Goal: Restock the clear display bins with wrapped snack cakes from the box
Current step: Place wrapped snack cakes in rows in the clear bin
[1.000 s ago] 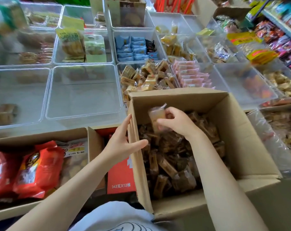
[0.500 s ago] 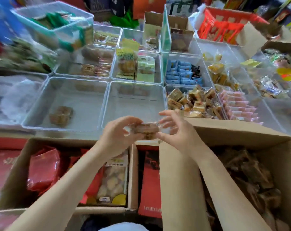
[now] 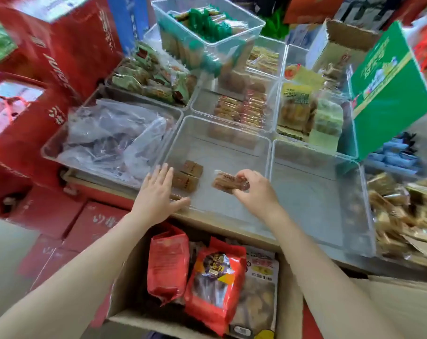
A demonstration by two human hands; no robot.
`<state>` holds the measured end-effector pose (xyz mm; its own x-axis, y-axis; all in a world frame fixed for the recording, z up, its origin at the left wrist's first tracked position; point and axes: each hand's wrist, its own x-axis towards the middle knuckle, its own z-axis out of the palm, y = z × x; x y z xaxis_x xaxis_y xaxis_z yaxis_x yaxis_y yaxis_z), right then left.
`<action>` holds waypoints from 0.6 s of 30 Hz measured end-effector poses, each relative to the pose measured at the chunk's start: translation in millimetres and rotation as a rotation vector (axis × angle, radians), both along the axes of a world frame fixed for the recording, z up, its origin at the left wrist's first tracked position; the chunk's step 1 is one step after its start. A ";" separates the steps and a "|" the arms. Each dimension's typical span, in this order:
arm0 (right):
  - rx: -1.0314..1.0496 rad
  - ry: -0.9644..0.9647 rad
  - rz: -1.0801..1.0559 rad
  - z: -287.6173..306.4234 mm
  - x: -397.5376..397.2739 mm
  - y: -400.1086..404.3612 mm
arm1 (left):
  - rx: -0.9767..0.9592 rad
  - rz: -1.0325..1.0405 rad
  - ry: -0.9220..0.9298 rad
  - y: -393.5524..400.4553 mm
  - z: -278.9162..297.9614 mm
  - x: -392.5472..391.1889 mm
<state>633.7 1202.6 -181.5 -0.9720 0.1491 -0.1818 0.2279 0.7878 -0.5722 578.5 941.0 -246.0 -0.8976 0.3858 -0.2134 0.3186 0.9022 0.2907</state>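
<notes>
Both hands have left the space above the box and now reach over the clear bin (image 3: 222,145) at the front of the display, with the view swung leftward. Her right hand (image 3: 255,189) pinches a wrapped snack cake (image 3: 226,181) by its near end, fingers and thumb curled round the wrapper, holding it just above the bin floor. That grip is closed on the cake. Her left hand (image 3: 156,192) lies flat with straight fingers spread, resting at the bin's near-left rim, holding nothing. Two more wrapped cakes (image 3: 188,176) lie side by side on the bin floor, at about nine o'clock from the held cake and just beside the left fingertips.

At three o'clock from this bin sits another clear bin (image 3: 317,192). At nine o'clock, a bin stuffed with crumpled clear plastic (image 3: 114,143). Toward twelve o'clock, bins hold orange-wrapped bars (image 3: 241,108) and yellow-labelled packs (image 3: 297,106). Nearest me, at six o'clock, an open cardboard box (image 3: 124,285) holds red snack bags (image 3: 215,285). Red cartons (image 3: 48,55) stack up at ten o'clock; a green carton (image 3: 388,91) tilts at two o'clock.
</notes>
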 end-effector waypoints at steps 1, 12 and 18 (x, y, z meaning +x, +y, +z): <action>-0.020 -0.023 -0.009 -9.0 -13.3 -13.5 | -0.045 -0.037 -0.012 -6.7 -7.0 -6.4; -0.137 -0.405 0.028 -89.4 -80.8 -103.4 | 0.035 -0.114 0.142 -17.7 -31.7 -10.7; 0.054 -0.366 -0.048 -104.0 -103.2 -97.3 | 0.028 -0.120 0.167 -15.7 -34.6 -9.6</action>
<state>530.5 1105.3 -285.5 -0.8356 0.2122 -0.5068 0.4476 0.7979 -0.4038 568.9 925.3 -280.6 -0.8669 0.4956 -0.0531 0.4692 0.8473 0.2488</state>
